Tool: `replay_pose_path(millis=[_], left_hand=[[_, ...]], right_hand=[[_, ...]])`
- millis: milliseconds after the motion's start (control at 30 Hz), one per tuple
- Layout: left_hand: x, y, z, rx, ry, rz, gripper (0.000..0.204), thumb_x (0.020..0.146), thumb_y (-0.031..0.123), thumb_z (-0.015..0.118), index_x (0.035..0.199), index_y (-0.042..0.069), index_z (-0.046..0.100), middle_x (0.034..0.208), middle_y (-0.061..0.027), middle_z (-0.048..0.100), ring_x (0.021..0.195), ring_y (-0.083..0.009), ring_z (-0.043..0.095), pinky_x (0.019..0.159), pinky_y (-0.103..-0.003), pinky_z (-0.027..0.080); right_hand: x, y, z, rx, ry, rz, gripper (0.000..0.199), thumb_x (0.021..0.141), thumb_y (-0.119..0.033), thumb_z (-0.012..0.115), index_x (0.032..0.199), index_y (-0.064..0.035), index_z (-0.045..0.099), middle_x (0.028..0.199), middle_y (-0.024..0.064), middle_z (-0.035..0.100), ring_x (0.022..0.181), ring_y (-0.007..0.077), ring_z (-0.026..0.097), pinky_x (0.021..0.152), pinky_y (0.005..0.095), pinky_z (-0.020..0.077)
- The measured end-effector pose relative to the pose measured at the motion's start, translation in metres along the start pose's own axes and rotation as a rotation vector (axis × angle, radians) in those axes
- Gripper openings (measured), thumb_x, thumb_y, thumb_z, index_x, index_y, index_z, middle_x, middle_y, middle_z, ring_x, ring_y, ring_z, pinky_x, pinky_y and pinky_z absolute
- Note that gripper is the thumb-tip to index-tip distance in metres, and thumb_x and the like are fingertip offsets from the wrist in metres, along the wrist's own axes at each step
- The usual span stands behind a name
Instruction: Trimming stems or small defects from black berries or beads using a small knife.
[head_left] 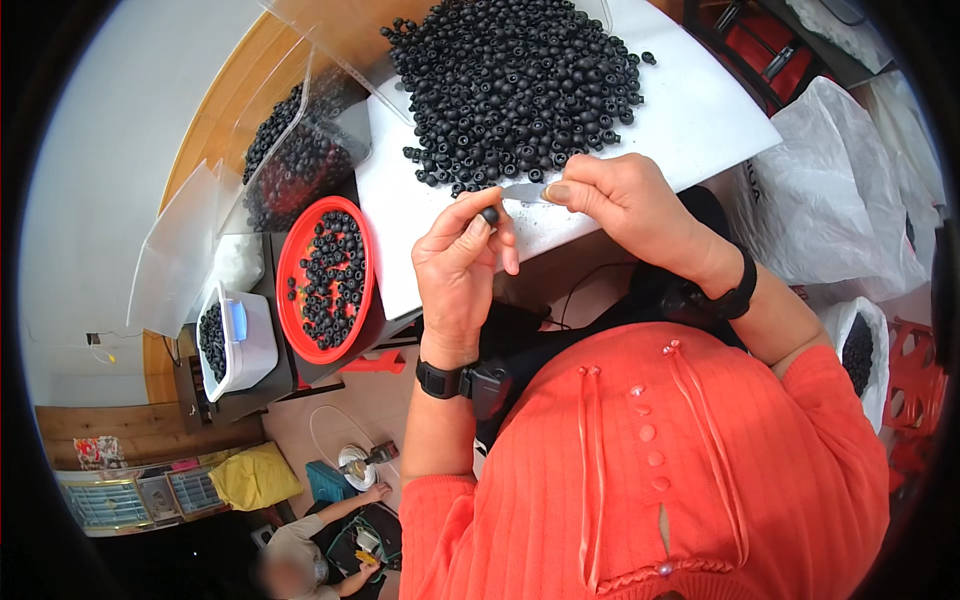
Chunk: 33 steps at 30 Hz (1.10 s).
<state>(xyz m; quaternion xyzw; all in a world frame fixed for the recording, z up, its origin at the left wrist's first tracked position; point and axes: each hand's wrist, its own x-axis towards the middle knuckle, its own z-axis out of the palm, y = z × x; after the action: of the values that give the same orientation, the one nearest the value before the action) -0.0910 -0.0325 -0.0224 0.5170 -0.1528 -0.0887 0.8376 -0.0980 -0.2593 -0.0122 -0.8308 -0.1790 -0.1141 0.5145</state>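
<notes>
Between the thumb and fingers of my left hand (455, 255) sits one small black bead-like piece (489, 215). My right hand (615, 205) pinches a small flat-bladed knife (522, 193), its shiny blade pointing left toward my left fingertips. Whether the blade touches the piece I cannot tell. Both hands hover over the near edge of a white board (700, 135). Just beyond them lies a large heap of black round pieces (520, 90), many showing a hole. Small specks lie on the board near my fingers.
Left of the board stand a red oval basin (284, 290) with black pieces, a clear bin (240, 165) of more, and a white tub (255, 360). At right are a plastic bag (820, 190) and a white-lined container (875, 390). Another person (300, 550) sits at lower left.
</notes>
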Motion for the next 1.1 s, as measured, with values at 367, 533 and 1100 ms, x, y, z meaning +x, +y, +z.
replay_pose_path(millis=[367, 533, 1100], left_hand=[[0.000, 0.002, 0.000, 0.044, -0.023, -0.033, 0.033, 0.099, 0.005, 0.058, 0.128, -0.010, 0.061, 0.101, -0.0159, 0.067, 0.074, -0.0220, 0.063, 0.061, -0.031, 0.052], [-0.001, 0.003, 0.006, 0.050, 0.004, -0.031, 0.027, 0.099, 0.003, 0.056, 0.122, -0.009, 0.065, 0.098, -0.0110, 0.060, 0.072, -0.0196, 0.062, 0.061, -0.029, 0.052], [-0.033, 0.148, -0.085, 1.208, 0.631, 0.285, 0.021, 0.095, 0.001, 0.060, 0.112, -0.003, 0.071, 0.087, -0.0060, 0.064, 0.067, -0.0084, 0.057, 0.065, -0.023, 0.048]], right_hand=[[-0.002, -0.002, 0.011, -0.284, 0.073, -0.161, 0.029, 0.096, -0.031, 0.064, 0.078, -0.0076, 0.064, 0.065, 0.0125, 0.063, 0.060, 0.0332, 0.064, 0.054, 0.0422, 0.0474], [-0.003, -0.006, 0.012, -0.341, 0.060, -0.158, 0.029, 0.096, -0.032, 0.063, 0.078, -0.0092, 0.064, 0.066, 0.0110, 0.065, 0.061, 0.0326, 0.066, 0.055, 0.0435, 0.0501], [-0.017, 0.022, -0.047, 0.024, 0.181, -0.058, 0.024, 0.098, -0.023, 0.063, 0.089, -0.0034, 0.071, 0.063, 0.0115, 0.058, 0.053, 0.0225, 0.056, 0.052, 0.0328, 0.0420]])
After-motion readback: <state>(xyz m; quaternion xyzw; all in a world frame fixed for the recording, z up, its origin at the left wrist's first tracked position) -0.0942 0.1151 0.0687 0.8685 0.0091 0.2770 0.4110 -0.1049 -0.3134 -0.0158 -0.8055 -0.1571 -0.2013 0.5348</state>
